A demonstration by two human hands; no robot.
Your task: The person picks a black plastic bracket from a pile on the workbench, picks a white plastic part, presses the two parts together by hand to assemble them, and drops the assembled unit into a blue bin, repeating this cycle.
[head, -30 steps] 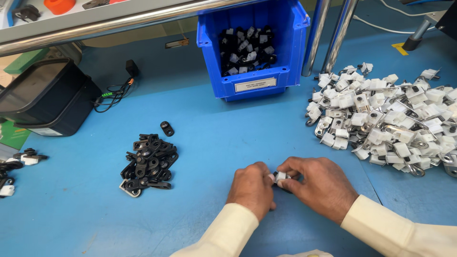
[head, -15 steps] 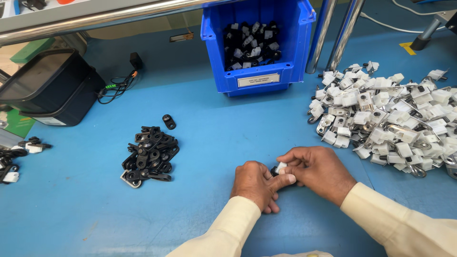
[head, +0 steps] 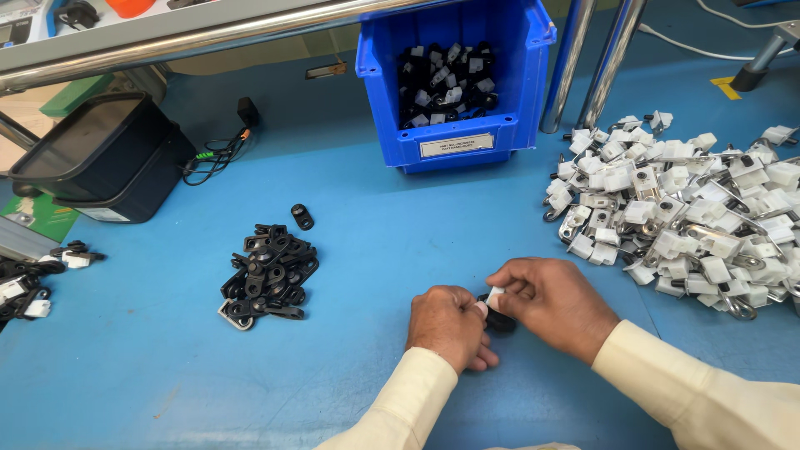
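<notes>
We look down on a blue table [head: 167, 392], the largest thing in view. At its far edge stands a blue bin [head: 457, 79] holding small black and white parts. To the left sits a black tub [head: 104, 158] with dark walls, and just beside it lies a small tangle of wires [head: 212, 154]. On the right spreads a wide heap of white and metal clips [head: 692, 217], which reaches from near the 2 metal posts [head: 596, 58] to the table's right edge. Left of centre lies a smaller pile of black plastic pieces [head: 268, 271], with 1 loose black piece [head: 302, 217] just beyond it.

Near the bottom centre our 2 hands meet on the table. The left hand [head: 446, 325] is curled, its fingertips pinched on a small black and white part [head: 497, 310]. The right hand [head: 554, 304] is also curled, thumb and forefinger closed on the same part from the other side. The part sits between both hands, low over the table, between the black pile and the white heap. We cannot tell whether it touches the surface.
</notes>
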